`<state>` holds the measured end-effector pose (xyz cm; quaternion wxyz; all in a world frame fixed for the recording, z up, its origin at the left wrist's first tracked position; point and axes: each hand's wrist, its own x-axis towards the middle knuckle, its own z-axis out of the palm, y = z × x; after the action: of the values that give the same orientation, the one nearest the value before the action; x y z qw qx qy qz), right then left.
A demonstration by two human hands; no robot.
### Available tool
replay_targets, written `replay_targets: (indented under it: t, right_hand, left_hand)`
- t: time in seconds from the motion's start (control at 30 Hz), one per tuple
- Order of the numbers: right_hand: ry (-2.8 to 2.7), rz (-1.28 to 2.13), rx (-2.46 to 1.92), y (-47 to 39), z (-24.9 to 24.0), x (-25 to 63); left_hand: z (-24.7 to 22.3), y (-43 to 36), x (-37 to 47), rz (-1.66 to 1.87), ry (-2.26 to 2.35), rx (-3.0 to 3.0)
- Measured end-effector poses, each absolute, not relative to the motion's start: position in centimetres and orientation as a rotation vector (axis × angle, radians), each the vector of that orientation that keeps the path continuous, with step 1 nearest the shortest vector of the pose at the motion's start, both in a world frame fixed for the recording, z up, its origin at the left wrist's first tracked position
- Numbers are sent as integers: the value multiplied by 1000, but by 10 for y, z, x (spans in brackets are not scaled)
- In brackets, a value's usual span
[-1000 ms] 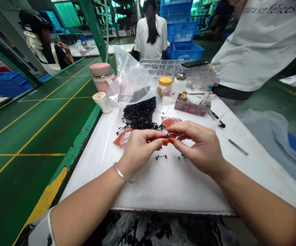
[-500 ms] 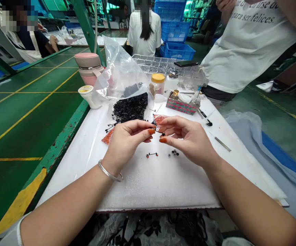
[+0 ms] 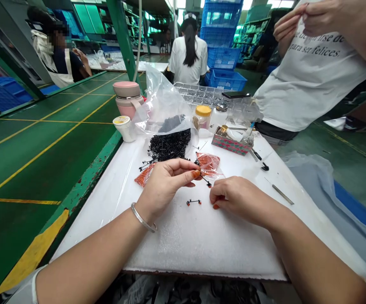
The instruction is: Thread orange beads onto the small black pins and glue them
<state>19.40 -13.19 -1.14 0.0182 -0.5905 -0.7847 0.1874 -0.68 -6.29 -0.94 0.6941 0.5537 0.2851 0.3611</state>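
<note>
Head view: the left hand point(image 3: 167, 179) holds a slender black rod-shaped part with a red-orange end point(image 3: 208, 184) pinched between thumb and forefinger, fingers narrow; the part slants down to the right, above the flat white work surface point(image 3: 170, 249); its free end lies near the right hand point(image 3: 238, 196). The right hand is low over the surface, fingers curled inward and close together; whether they grip anything cannot be told, the fingertips being partly hidden. A second slender black part with red-orange ends point(image 3: 194, 201) lies on the surface between and just below the hands. Beyond the left hand, a heap of small black stemmed pieces point(image 3: 168, 145) spills from a large clear plastic bag point(image 3: 160, 97); a small clear packet of orange pieces point(image 3: 208, 162) lies beyond the held part; a similar orange packet point(image 3: 142, 176) is partly covered by the left hand; a slim metal-handled tool point(image 3: 282, 194) lies to the right.
</note>
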Motion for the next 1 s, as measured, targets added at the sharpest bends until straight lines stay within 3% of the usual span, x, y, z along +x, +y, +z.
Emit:
replay_targets:
  t: [0.2,0.37,0.53,1.0]
  right_hand:
    - [-2340,658,-1742,-131,-5,199]
    - [-1829,672,-1712,-135,12,200]
    - [-1440,903,-1381,-142,17,188]
    - [-1258,1054,-1195,-142,8,179]
  left_hand:
    - [-10,-63,-6,816,574,1251]
    - [-7,-68,-4,833,564,1274]
    - [-8,-73,-2,856,589,1332]
    - [-12,-71,-2,752,557,1207]
